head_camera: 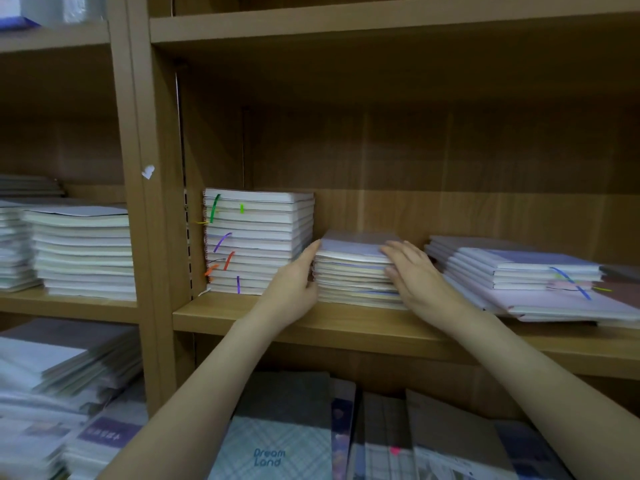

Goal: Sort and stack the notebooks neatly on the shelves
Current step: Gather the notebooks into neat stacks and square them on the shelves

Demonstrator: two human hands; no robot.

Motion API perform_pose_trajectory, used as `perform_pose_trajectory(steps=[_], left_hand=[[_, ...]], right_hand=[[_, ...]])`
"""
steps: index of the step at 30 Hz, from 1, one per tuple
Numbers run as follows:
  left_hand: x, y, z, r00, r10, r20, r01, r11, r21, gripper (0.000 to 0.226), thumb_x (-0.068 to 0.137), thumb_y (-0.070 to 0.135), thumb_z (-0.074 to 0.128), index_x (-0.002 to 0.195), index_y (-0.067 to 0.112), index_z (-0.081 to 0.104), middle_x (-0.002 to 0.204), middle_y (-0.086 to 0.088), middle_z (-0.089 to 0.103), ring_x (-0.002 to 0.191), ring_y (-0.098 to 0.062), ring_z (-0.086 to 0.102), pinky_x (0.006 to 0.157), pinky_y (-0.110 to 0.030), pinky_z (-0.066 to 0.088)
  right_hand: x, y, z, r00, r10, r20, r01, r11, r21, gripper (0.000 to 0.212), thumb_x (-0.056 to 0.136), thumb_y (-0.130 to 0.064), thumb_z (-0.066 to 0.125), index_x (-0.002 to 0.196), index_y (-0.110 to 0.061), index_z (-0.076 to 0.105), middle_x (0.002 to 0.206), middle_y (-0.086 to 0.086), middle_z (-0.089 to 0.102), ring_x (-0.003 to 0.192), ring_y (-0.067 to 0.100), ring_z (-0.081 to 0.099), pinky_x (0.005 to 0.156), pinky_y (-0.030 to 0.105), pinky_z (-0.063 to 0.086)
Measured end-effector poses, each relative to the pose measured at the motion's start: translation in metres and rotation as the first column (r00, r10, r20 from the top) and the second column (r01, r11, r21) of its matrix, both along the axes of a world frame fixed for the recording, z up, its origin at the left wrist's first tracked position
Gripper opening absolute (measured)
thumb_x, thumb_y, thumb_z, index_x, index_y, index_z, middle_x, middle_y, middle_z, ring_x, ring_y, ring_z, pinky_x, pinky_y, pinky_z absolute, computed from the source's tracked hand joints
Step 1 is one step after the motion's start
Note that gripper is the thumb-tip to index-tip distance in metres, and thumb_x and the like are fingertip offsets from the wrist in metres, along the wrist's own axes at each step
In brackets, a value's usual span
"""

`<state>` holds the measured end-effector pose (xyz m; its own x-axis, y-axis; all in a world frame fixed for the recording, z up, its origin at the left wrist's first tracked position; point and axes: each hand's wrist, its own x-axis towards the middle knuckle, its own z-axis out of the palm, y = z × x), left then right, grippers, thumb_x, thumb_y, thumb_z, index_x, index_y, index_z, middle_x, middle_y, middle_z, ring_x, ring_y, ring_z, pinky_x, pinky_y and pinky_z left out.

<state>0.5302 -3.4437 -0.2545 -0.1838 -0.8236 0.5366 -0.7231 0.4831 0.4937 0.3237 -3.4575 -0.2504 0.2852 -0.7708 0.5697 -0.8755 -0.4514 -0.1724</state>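
Note:
A short stack of pale notebooks (353,268) sits on the middle wooden shelf (346,323). My left hand (294,278) presses flat against the stack's left side, fingers straight. My right hand (415,275) lies against its right front, fingers reaching onto the top cover. A taller stack of notebooks with coloured ribbons (256,240) stands just to the left, close to my left hand. To the right lies an uneven pile of lilac and pink notebooks (526,275), its lower books jutting past the shelf edge.
An upright wooden post (152,209) divides this bay from the left bay, which holds more white stacks (79,251). Below, loose notebooks lie flat, one printed "Dream Land" (273,452). The shelf board above (381,32) overhangs the bay.

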Motion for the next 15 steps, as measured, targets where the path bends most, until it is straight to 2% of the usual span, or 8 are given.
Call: perform_pose_trajectory(steps=[3, 5, 7, 11, 15], left_hand=[[0.009, 0.001, -0.008, 0.995, 0.01, -0.104, 0.001, 0.995, 0.1, 0.074, 0.09, -0.004, 0.048, 0.149, 0.024, 0.012, 0.143, -0.009, 0.043, 0.126, -0.02, 0.048, 0.096, -0.02, 0.038], [0.015, -0.005, -0.011, 0.992, 0.061, -0.113, -0.045, 0.989, 0.139, 0.075, 0.089, -0.004, 0.051, 0.149, 0.024, 0.015, 0.136, -0.014, 0.051, 0.12, -0.02, 0.054, 0.096, -0.024, 0.041], [0.016, -0.01, -0.011, 0.993, 0.067, -0.102, -0.05, 0.986, 0.159, 0.071, 0.088, -0.004, 0.053, 0.147, 0.02, 0.023, 0.127, -0.016, 0.058, 0.111, -0.02, 0.06, 0.092, -0.022, 0.043], [0.011, -0.014, -0.01, 0.994, 0.07, -0.079, -0.056, 0.984, 0.166, 0.062, 0.085, -0.004, 0.058, 0.141, 0.011, 0.038, 0.118, -0.015, 0.063, 0.104, -0.022, 0.063, 0.092, -0.025, 0.046], [0.008, -0.021, -0.012, 0.992, 0.124, -0.01, -0.123, 0.99, 0.067, 0.048, 0.083, -0.002, 0.059, 0.129, 0.012, 0.053, 0.106, -0.012, 0.067, 0.099, -0.025, 0.063, 0.092, -0.036, 0.049]], right_hand=[[-0.01, 0.007, -0.004, 0.986, -0.019, 0.166, 0.001, 0.995, 0.104, 0.068, 0.095, -0.031, 0.05, 0.15, -0.019, 0.011, 0.158, 0.002, 0.007, 0.143, 0.02, 0.016, 0.114, 0.034, 0.02], [-0.016, 0.015, -0.006, 0.968, -0.023, 0.249, -0.031, 0.977, 0.212, 0.087, 0.088, -0.027, 0.063, 0.151, -0.022, 0.003, 0.156, 0.003, 0.017, 0.14, 0.021, 0.027, 0.111, 0.035, 0.029], [-0.017, 0.021, -0.007, 0.961, -0.02, 0.276, -0.063, 0.956, 0.288, 0.096, 0.084, -0.018, 0.068, 0.15, -0.024, -0.001, 0.151, 0.004, 0.029, 0.133, 0.021, 0.038, 0.107, 0.033, 0.037], [-0.014, 0.021, -0.006, 0.96, -0.129, 0.247, 0.061, 0.962, 0.265, 0.092, 0.085, -0.011, 0.067, 0.15, -0.023, 0.003, 0.146, 0.008, 0.041, 0.126, 0.025, 0.047, 0.1, 0.032, 0.039], [-0.008, 0.022, -0.005, 0.969, -0.166, 0.18, 0.131, 0.972, 0.194, 0.084, 0.087, -0.008, 0.063, 0.15, -0.018, 0.009, 0.137, 0.01, 0.049, 0.123, 0.025, 0.047, 0.094, 0.027, 0.037]])
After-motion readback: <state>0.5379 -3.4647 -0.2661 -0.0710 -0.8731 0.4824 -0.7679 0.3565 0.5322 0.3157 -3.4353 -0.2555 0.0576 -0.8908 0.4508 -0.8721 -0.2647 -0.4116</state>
